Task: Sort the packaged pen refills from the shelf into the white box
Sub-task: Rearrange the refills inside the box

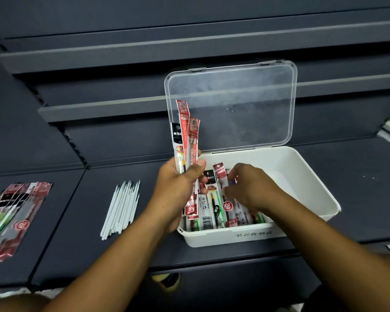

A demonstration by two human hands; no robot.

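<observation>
The white box (302, 176) stands open on the dark shelf, its clear lid (232, 104) upright behind it. Several packaged refills (214, 210) lie side by side in its left half. My left hand (178, 190) is at the box's left rim, shut on a bunch of red and black refill packets (186, 140) that stick up. Inside the box, my right hand (248, 188) pinches the top of one packet (231, 184) among those lying there. More packaged refills (11, 217) lie fanned out at the shelf's far left.
A loose row of bare white refills (122, 208) lies on the shelf between the left pile and the box. Dark shelf boards (144, 48) rise behind. The shelf's front edge (212, 260) runs just below the box.
</observation>
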